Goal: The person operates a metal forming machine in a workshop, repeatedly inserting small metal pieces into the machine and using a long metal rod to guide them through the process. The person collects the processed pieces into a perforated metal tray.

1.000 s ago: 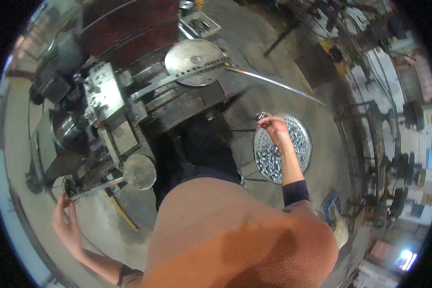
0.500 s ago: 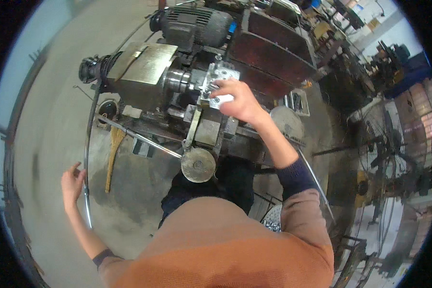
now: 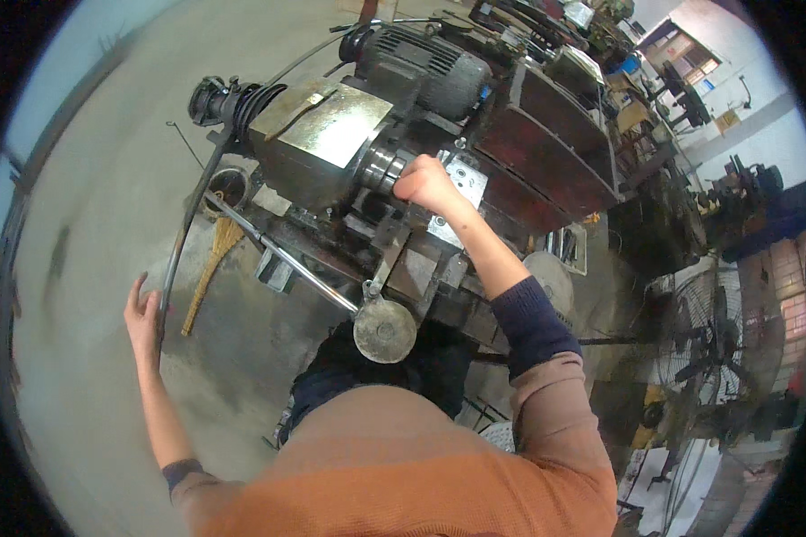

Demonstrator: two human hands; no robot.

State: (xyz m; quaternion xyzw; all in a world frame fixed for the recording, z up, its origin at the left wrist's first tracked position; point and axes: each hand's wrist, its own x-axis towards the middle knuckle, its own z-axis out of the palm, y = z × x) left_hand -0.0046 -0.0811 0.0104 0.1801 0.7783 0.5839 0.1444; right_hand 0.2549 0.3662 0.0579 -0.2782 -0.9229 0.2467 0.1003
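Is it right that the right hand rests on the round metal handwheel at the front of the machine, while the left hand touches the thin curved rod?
Not quite. In the head view the right hand rests on the square silver metal block near the spindle, not on the round metal handwheel. The left hand does touch the thin curved rod.

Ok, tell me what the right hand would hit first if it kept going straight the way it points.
The right hand points up-left at the machine's round steel spindle, which it seems to touch already. So that spindle comes first, with the brass-coloured housing behind it, though depth is hard to judge.

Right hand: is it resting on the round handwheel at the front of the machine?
No, the right hand is up on the metal block by the spindle, apart from the handwheel.
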